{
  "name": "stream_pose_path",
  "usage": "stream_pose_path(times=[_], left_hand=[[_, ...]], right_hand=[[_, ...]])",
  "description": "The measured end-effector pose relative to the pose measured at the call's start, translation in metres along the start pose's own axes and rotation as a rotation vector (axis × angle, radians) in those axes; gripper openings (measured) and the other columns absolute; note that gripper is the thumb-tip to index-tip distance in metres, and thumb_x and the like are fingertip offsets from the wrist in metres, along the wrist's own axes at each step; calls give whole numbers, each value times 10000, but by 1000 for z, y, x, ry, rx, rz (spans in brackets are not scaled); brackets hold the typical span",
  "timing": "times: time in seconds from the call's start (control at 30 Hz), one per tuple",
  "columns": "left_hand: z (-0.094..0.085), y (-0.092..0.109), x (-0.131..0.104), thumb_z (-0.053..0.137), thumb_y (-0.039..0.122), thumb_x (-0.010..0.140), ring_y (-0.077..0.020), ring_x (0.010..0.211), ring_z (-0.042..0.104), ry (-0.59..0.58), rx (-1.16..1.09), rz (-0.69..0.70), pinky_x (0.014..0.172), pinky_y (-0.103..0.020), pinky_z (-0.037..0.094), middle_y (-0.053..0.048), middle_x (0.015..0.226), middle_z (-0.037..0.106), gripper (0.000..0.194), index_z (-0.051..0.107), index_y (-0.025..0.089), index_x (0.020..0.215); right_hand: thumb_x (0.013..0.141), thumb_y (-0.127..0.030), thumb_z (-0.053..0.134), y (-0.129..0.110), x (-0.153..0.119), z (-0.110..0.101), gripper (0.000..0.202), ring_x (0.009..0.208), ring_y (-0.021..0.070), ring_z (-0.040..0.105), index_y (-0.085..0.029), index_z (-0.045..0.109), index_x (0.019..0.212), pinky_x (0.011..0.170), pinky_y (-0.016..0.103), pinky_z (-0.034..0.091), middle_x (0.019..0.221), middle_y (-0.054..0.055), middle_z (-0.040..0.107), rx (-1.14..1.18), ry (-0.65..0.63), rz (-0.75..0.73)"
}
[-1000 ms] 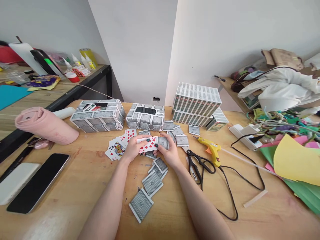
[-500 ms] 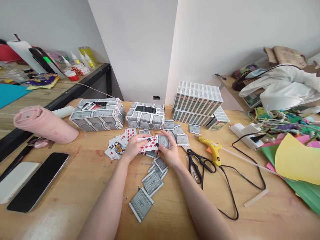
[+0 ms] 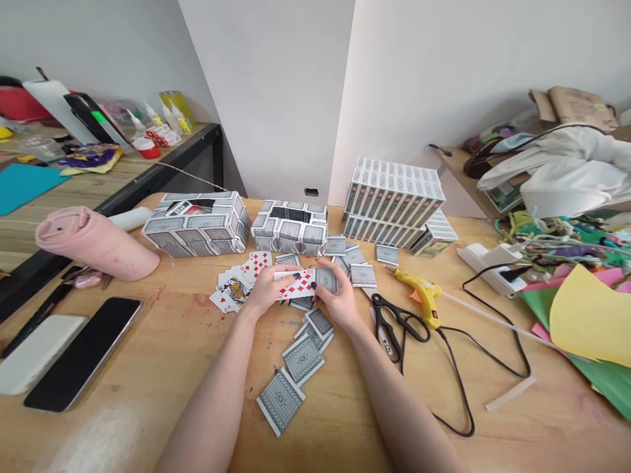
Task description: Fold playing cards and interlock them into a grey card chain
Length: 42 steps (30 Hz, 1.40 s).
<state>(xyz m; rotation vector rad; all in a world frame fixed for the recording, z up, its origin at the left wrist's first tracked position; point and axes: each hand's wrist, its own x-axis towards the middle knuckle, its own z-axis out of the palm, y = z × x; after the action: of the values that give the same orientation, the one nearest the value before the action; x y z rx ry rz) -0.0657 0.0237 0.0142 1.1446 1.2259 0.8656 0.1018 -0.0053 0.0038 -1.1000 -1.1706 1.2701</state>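
Observation:
Between my hands is a red diamond playing card (image 3: 297,286), held face up just above the table. My left hand (image 3: 269,289) pinches its left part, thumb on top. My right hand (image 3: 339,292) grips a grey-backed folded card (image 3: 326,280) that meets the diamond card's right end; whether the two are joined I cannot tell. Face-up cards (image 3: 233,289) fan out left of my left hand. Grey-backed folded cards (image 3: 302,358) trail toward me below the hands, and more folded cards (image 3: 362,274) lie to the right.
Two card-covered boxes (image 3: 197,226) (image 3: 290,230) stand behind the hands, beside stacked card packs (image 3: 394,197). Black scissors (image 3: 401,322) and a yellow glue gun (image 3: 426,295) with its cord lie right. At left are a phone (image 3: 83,355) and a pink tumbler (image 3: 96,243).
The whole view has shifted slightly, so things sit a little further right. Both hands keep the same grip on the cards.

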Motion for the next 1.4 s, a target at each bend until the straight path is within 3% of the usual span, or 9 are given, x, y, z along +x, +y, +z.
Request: stream_pose_path(times=[0.27, 0.47, 0.67, 0.73, 0.8, 0.9, 1.1, 1.4], left_hand=[[-2, 0, 1, 612, 237, 667, -88, 393, 456, -25, 23, -9, 348, -191, 370, 6, 541, 604, 386, 661, 100, 1025], [-3, 1, 0, 621, 226, 638, -87, 446, 493, -6, 35, 27, 401, -190, 389, -13, 626, 642, 325, 695, 112, 933], [-4, 0, 1, 633, 234, 638, -83, 430, 487, -15, 23, 14, 381, -187, 370, -9, 620, 638, 332, 688, 109, 940], [-3, -1, 1, 626, 237, 652, -81, 405, 472, -19, 5, 8, 359, -187, 357, 0, 597, 627, 334, 680, 111, 956], [-1, -1, 1, 618, 240, 665, -82, 388, 463, -21, -18, 0, 345, -187, 352, 10, 564, 608, 332, 671, 112, 967], [1, -1, 0, 616, 243, 677, -87, 389, 471, -26, -40, 8, 348, -192, 371, 18, 545, 592, 314, 660, 112, 959], [4, -3, 0, 610, 244, 692, -86, 391, 467, -49, -42, 17, 343, -193, 375, 23, 542, 582, 286, 651, 114, 944], [14, 1, -3, 612, 252, 692, -78, 367, 448, 8, -75, -15, 348, -189, 373, 41, 492, 543, 257, 646, 129, 916]], right_hand=[[704, -240, 581, 0, 2, -4, 379, 512, 96, 553, -212, 584, 1082, 490, 277, 506, 1178, 74, 578, -15, -44, 46], [694, -219, 587, -1, 4, -7, 364, 876, 202, 640, -216, 629, 1056, 709, 315, 537, 1126, 48, 639, -169, -23, -54], [698, -242, 618, -4, 3, -8, 352, 1027, 235, 596, -208, 648, 1047, 888, 374, 481, 1137, 60, 640, -229, -35, -106], [707, -282, 628, -4, 3, -8, 363, 969, 229, 613, -217, 644, 1064, 815, 358, 517, 1162, 59, 625, -180, -48, -78], [740, -357, 609, -2, 2, -7, 373, 842, 208, 630, -228, 634, 1089, 637, 317, 549, 1173, 61, 612, -81, -66, -11], [798, -468, 533, 2, 4, -7, 405, 711, 178, 614, -237, 625, 1117, 488, 279, 523, 1097, 59, 635, 71, -75, 73], [804, -491, 534, 11, 8, -9, 412, 746, 196, 616, -215, 662, 1082, 513, 283, 528, 1016, 67, 657, 127, -64, 70], [800, -492, 538, 8, 8, -10, 410, 816, 220, 626, -215, 679, 1067, 626, 328, 546, 994, 57, 679, 120, -45, 57]])
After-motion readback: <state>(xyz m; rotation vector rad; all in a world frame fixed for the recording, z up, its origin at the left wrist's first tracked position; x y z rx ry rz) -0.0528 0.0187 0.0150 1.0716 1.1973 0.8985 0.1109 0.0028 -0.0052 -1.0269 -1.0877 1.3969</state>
